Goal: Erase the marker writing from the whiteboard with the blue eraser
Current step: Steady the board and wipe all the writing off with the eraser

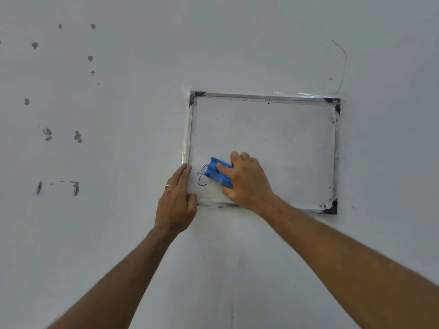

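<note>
A small whiteboard in a metal frame with black corners is taped to a pale wall. A thin black marker loop shows near its lower left corner. My right hand grips the blue eraser and presses it flat on the board, touching the right side of the loop. My left hand, with a ring on one finger, lies flat against the board's left frame and lower left corner, fingers together. The rest of the board's surface looks wiped, with faint grey smudges.
The wall left of the board carries several grey chips and holes. Clear tape runs along the board's top edge. A thin crack or wire runs up from the board's upper right corner.
</note>
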The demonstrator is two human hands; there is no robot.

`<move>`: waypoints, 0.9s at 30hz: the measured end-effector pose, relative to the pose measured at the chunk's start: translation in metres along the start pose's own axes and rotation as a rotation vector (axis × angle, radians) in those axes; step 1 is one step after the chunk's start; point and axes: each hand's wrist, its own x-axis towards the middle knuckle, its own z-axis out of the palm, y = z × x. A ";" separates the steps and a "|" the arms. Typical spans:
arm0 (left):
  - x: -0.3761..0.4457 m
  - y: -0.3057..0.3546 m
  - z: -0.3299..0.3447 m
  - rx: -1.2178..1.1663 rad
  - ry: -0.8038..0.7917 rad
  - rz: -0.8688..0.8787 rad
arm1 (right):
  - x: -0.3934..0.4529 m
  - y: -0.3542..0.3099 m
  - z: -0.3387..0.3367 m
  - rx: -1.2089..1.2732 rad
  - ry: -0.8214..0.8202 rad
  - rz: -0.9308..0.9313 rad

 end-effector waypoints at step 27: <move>0.012 -0.006 -0.014 -0.289 0.048 -0.110 | 0.019 -0.034 0.006 0.014 0.015 -0.008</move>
